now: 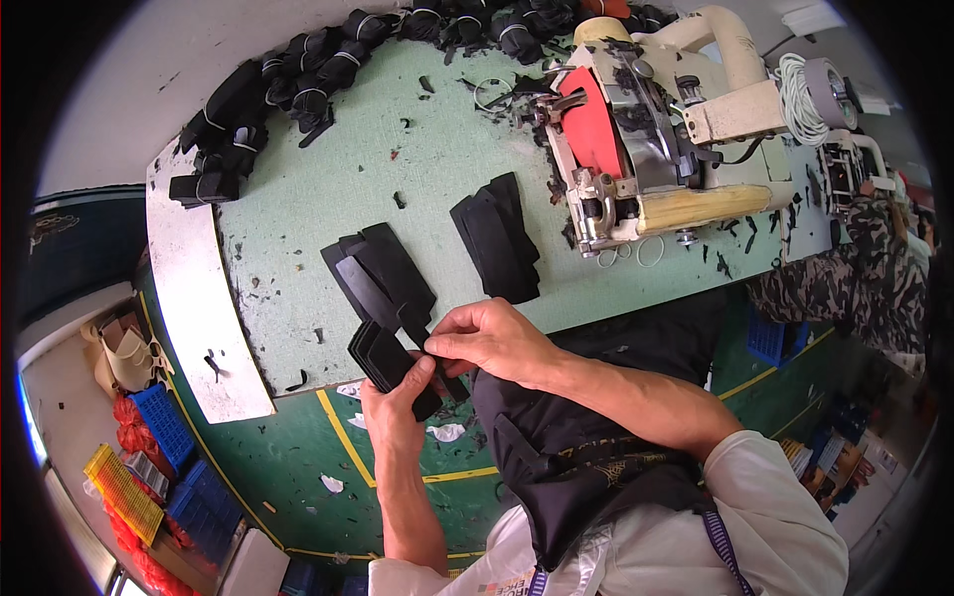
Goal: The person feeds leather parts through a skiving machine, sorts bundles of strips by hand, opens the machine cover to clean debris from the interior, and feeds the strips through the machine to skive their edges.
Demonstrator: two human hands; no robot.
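Stacked flat black fabric-like pieces (pixel 374 356) at pale-green tabletop's (pixel 378 149) near edge; left hand's (pixel 397 405) thumb and fingers clamp them, likely keeping layers aligned. Right hand's (pixel 494 343) fingertips pinch narrow black strip (pixel 412 324) alongside.

Green table (pixel 348 179) | two black strip piles (pixel 494 238) | cream machine (pixel 646 129), right | tied black bundles (pixel 308 104), far edge | scraps (pixel 399 200)

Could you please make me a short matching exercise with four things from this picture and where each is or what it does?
1. Left hand
2. Machine
3. Tied black bundles
4. Yellow crate

A. Along the table's far edge
B. Beside blue crates, lower left
C. Holding a stack of black pieces
D. On the table's right side

Pairs: 1-C, 2-D, 3-A, 4-B
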